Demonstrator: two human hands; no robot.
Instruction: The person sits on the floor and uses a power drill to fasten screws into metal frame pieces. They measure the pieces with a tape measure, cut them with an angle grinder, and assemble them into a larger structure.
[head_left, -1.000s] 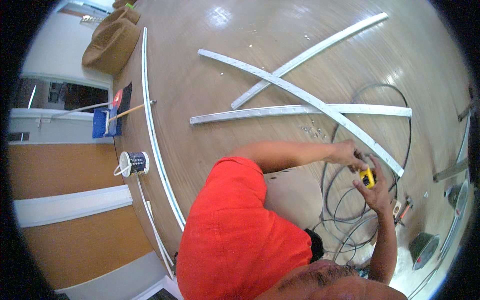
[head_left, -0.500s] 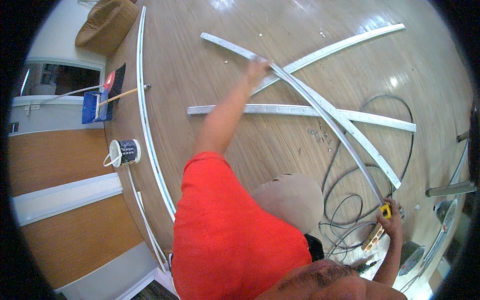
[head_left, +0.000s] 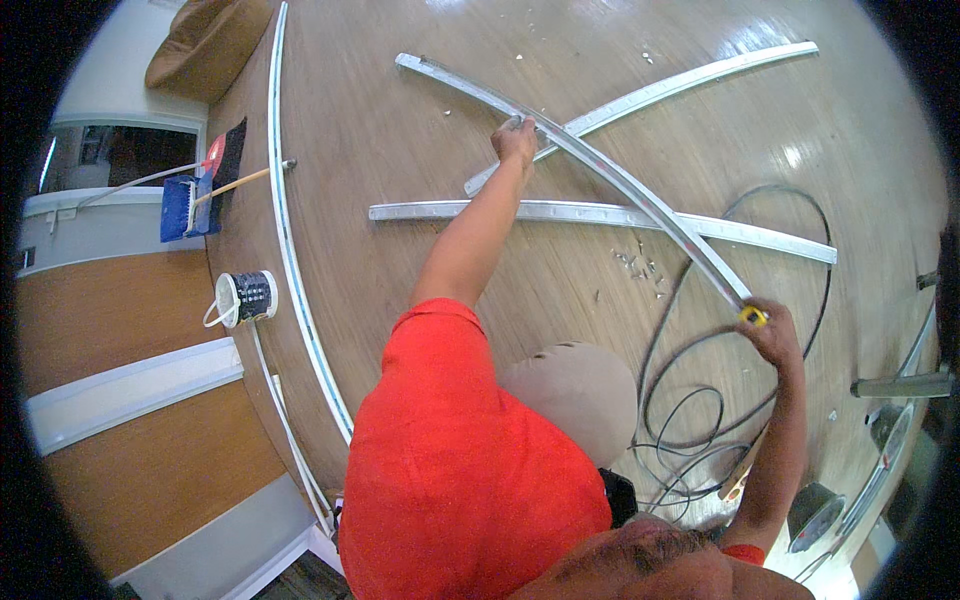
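The right hand point(head_left: 775, 335) grips a tape measure point(head_left: 753, 317) low on the diagonal strip point(head_left: 622, 182); farther up it, the left hand point(head_left: 514, 141) curls, contents unclear; 2 others point(head_left: 440, 210) cross it.

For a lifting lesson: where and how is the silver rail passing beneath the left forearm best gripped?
Probably grip the silver rail by its slim left end, from the left: that end lies uncovered, while the diagonal rail crosses over it farther right.
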